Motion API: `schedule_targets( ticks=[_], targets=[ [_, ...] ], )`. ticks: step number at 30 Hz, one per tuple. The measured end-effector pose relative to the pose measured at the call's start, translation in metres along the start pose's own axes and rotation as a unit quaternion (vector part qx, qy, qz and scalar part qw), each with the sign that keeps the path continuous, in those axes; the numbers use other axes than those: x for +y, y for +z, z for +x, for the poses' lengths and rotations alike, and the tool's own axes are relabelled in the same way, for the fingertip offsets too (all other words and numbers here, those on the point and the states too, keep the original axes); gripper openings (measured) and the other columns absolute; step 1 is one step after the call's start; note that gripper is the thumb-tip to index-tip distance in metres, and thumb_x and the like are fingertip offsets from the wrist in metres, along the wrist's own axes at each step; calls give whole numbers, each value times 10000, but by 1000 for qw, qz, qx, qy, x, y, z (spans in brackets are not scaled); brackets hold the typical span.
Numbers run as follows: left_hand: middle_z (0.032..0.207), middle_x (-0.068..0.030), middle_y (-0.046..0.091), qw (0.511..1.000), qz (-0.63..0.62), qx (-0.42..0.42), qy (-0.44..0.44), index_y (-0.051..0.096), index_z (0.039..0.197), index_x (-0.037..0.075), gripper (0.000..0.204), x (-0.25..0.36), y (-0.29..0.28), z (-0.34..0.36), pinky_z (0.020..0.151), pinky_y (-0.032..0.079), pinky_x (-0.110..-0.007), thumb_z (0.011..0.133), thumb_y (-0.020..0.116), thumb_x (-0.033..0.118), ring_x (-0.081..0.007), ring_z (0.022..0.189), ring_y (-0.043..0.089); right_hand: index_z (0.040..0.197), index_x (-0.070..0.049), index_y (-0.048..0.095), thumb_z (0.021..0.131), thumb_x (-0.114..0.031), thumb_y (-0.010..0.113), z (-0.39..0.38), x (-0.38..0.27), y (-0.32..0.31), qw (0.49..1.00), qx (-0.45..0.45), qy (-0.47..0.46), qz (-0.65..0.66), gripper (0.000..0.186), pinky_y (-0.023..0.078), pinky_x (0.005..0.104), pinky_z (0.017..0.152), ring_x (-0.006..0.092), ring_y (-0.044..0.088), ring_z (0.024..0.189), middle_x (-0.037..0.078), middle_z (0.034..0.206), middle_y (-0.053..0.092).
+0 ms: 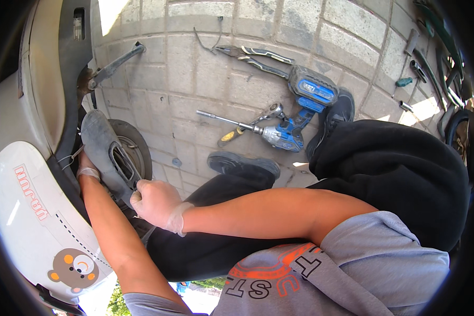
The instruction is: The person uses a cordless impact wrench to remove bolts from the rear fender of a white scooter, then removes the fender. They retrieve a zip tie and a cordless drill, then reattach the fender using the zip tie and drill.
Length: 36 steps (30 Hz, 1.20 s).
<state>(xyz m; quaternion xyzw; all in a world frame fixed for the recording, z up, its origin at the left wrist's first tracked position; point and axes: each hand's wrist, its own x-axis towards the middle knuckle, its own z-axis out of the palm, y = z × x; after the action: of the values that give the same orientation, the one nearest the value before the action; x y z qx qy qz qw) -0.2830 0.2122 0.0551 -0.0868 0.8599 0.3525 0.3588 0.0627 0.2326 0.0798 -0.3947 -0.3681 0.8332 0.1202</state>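
A dark grey plastic cover (101,138) with a long oval slot lies against the side of a cream and white scooter (23,174), in front of its wheel (144,150). My right hand (157,204), in a thin clear glove, is closed around the cover's near end. My left hand (87,164), also gloved, reaches in between the cover and the scooter body. Its fingers are hidden there. A thin wire or tie (71,158) sticks out beside that wrist.
On the paving lie a blue cordless impact driver (289,131) with a long socket, a yellow-handled ratchet (231,136) and pliers (258,57). My shoes (242,162) stand nearby. A metal stand (116,66) juts from the scooter. Several loose tools (429,79) spread at far right.
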Motion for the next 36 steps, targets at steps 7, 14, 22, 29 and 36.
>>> schedule_targets(
  ticks=[7, 14, 22, 29, 36],
  targets=[
    [1098, -108, 659, 1000, 9, -1, 10, 622, 1167, 46, 498, 2, 1, 2, 875, 495, -382, 888, 526, 447, -265, 994, 619, 717, 21, 592, 821, -192, 528, 4, -5, 7, 999, 6, -42, -33, 245, 490, 504, 687, 429, 615, 689, 242, 700, 625],
    [1103, -113, 660, 1000, 15, 1, 12, 626, 1164, 36, 499, 0, -1, 4, 874, 495, -379, 879, 543, 437, -262, 993, 621, 701, 13, 596, 814, -192, 538, -4, -8, 14, 999, -26, -38, -27, 242, 493, 508, 691, 432, 617, 698, 248, 697, 621],
    [1109, -119, 662, 999, 30, 9, 18, 631, 1161, 26, 500, -1, 0, 6, 873, 495, -376, 870, 562, 426, -259, 992, 625, 730, 18, 643, 794, -184, 547, 16, -7, 15, 996, -22, -58, -59, 232, 505, 498, 712, 418, 638, 736, 244, 749, 644],
    [1114, -124, 663, 999, 44, 22, 18, 635, 1159, 16, 502, -2, -2, 7, 873, 494, -374, 861, 578, 416, -256, 992, 627, 836, 7, 668, 791, -204, 534, 72, 11, -4, 976, -145, -68, -146, 254, 499, 489, 787, 417, 639, 851, 248, 853, 657],
    [1119, -129, 664, 992, 108, 60, 28, 639, 1156, 7, 504, -4, -6, 11, 872, 494, -371, 853, 595, 406, -253, 991, 630, 911, 46, 683, 815, -210, 530, 113, 16, -8, 922, -256, -66, -283, 313, 511, 457, 793, 419, 648, 869, 264, 896, 664]
  ],
)
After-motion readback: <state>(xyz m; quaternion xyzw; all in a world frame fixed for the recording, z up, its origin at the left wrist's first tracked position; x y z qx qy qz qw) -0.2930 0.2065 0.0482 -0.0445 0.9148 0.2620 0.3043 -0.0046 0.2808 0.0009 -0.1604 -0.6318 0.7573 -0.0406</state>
